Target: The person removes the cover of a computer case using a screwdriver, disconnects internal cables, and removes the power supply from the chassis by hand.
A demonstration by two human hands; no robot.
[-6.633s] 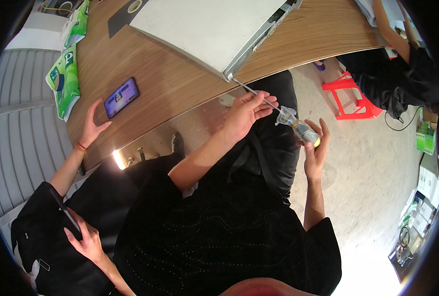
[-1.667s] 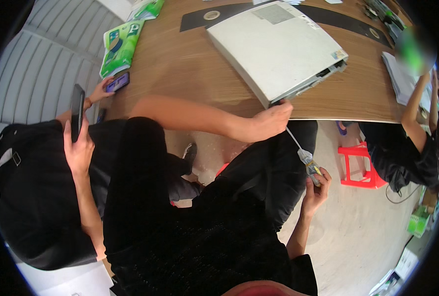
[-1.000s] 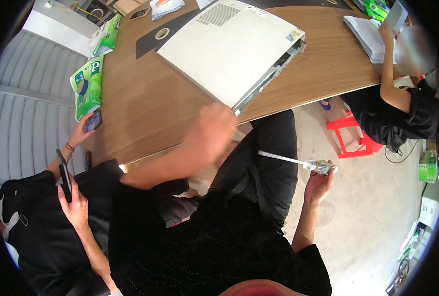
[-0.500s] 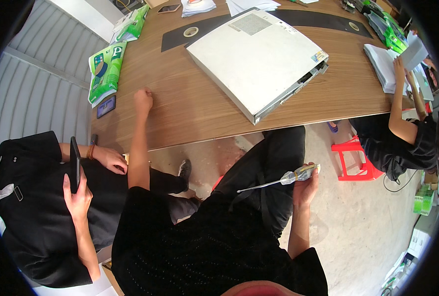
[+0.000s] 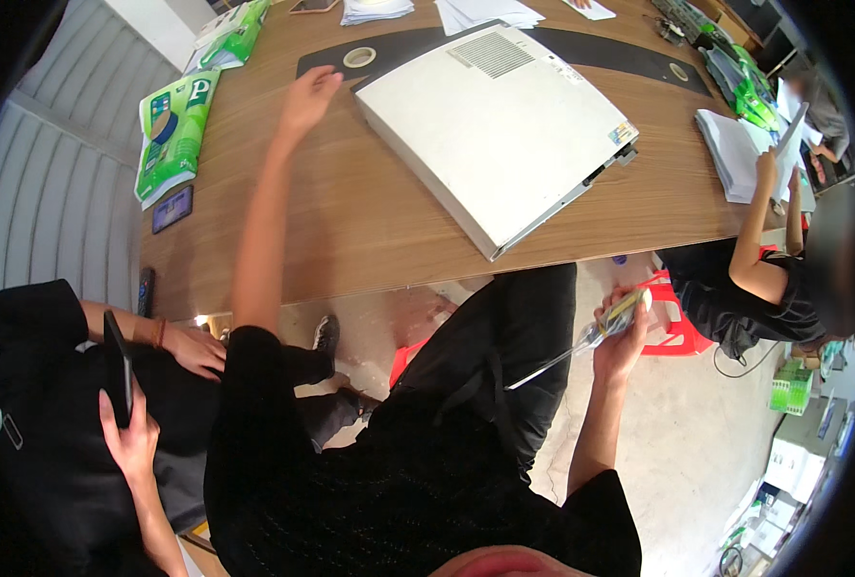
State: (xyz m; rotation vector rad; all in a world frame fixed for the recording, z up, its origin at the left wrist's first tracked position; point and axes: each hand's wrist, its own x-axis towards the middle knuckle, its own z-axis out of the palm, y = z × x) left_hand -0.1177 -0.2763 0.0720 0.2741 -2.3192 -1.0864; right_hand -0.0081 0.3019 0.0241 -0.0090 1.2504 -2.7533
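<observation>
Holding a long steel-shafted screwdriver [image 5: 589, 338], its handle sleeved in clear plastic, my right hand [image 5: 620, 348] stood in the air off the near edge of the wood-grained worktop [image 5: 379, 236]. Its fingers were wrapped round the handle. Tool axis: handle end up and right, tip down and left over my black trouser leg [image 5: 533, 308]; contact between tip and cloth could not be told.

Position of main object: a flat, white, box-shaped metal computer case [image 5: 504, 135] lay on the worktop, slotted vent [image 5: 495, 56] at the far end, longer sides running from far left to near right. One corner pointed toward me, close to the near edge.

Key relation: that corner lay forward and left of my right hand, apart from it, while the shaft pointed back toward my body, away from the case. My right hand was the nearer one to this corner. My left hand [image 5: 307, 102] was nearer the case's left corner, just beside it without touching.

Left hand state: fingers loosely bent, above the worktop near a beige ring [image 5: 359, 58] on a black strip [image 5: 620, 58]. I could not tell whether it held anything small.

Also noted: a green plastic package [image 5: 177, 135], far left.
</observation>
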